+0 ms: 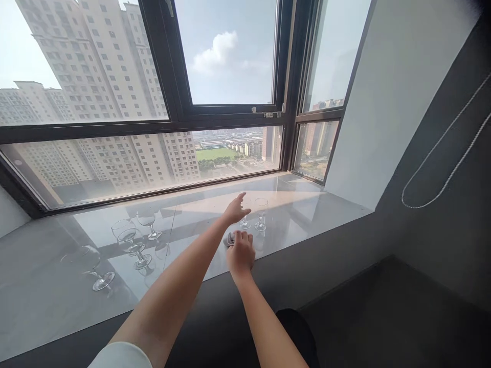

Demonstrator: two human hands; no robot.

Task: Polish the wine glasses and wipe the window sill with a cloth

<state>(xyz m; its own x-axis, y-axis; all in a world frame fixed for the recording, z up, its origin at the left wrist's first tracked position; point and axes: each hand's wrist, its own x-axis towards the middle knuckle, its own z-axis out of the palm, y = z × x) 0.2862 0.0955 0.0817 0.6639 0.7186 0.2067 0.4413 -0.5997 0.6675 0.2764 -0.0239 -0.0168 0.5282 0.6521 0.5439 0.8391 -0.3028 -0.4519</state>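
Observation:
My left hand (235, 209) reaches over the stone windowsill with its fingers stretched and apart, holding nothing that I can see. Just beyond and below it stands a clear stemmed glass (245, 224), partly hidden by the hand. Another stemmed glass (261, 214) stands upright to the right of that one. My right hand (241, 250) is nearer the sill's front edge, its fingers curled round a crumpled greyish cloth (230, 239). Most of the cloth is covered by the fingers.
Several more stemmed glasses stand on the left of the sill (303, 214), including one glass (103, 280) nearest its front. A dark-framed window (230, 122) borders the back. At right hangs a beaded blind cord (416, 206).

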